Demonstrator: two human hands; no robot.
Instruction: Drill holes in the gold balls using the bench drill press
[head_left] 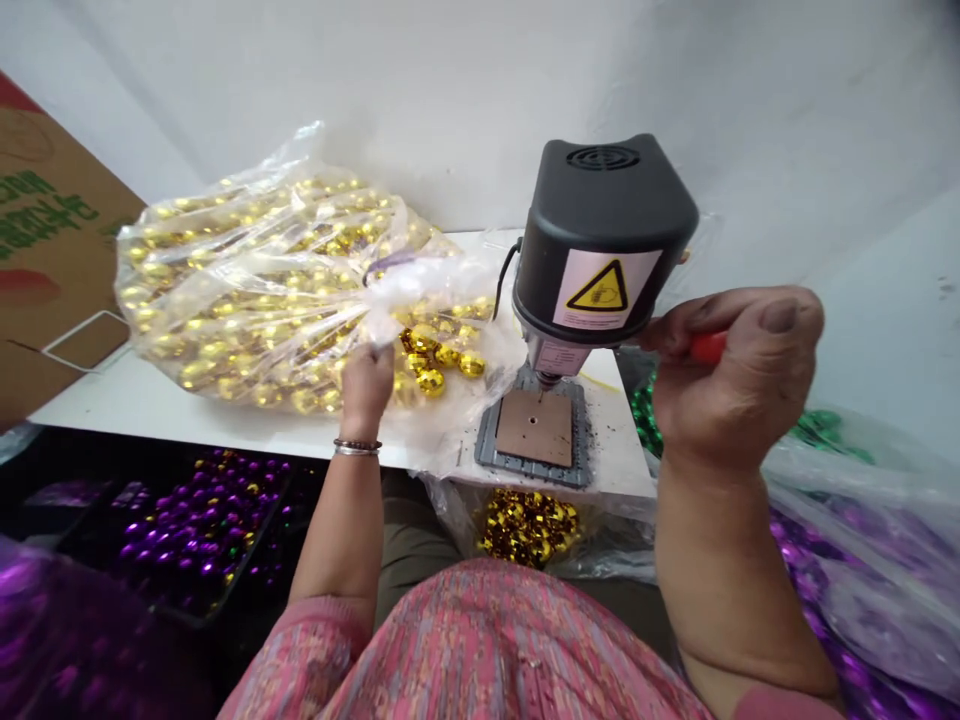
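Observation:
A clear plastic bag (225,290) full of shiny gold faceted balls lies on the white table. My left hand (367,380) is closed at the bag's gathered, open side, its fingers partly hidden by the plastic. Just right of it, loose gold balls (431,380) show at the opening. My right hand (739,370) is wrapped round the red-tipped handle (707,347) on the right side of a black bench drill press (607,230). Beneath its chuck, a brown board (534,425) with a small hole rests on the grey base. Nothing else lies on the board.
Under the table edge hangs a pile of gold balls (529,525) in plastic. Purple balls (202,530) fill a dark container at lower left. Green balls (829,432) and bagged purple ones (870,570) are at right. A cardboard box (60,250) stands far left.

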